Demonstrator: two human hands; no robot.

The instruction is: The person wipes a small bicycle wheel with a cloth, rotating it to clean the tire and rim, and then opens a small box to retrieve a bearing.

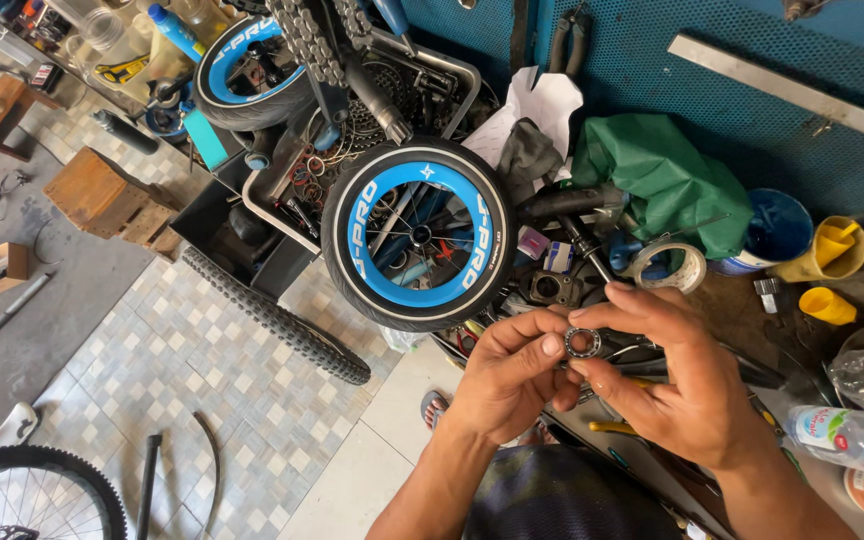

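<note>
A small metal bearing ring [582, 343] with a dark centre is pinched between the fingertips of both hands. My left hand [512, 375] grips it from the left with thumb and fingers. My right hand [672, 385] holds its right side from above and below. The ring hangs in the air over the edge of a cluttered workbench [742, 320], just in front of a small wheel with a blue rim and black tyre [417, 235].
A second blue-rimmed wheel [242, 70] lies on a parts crate at the back. A knobbly tyre [272, 315] rests on the tiled floor. A green cloth [662, 175], tape roll [670, 265], yellow funnels [832, 260] and plastic bottle [852, 435] crowd the bench.
</note>
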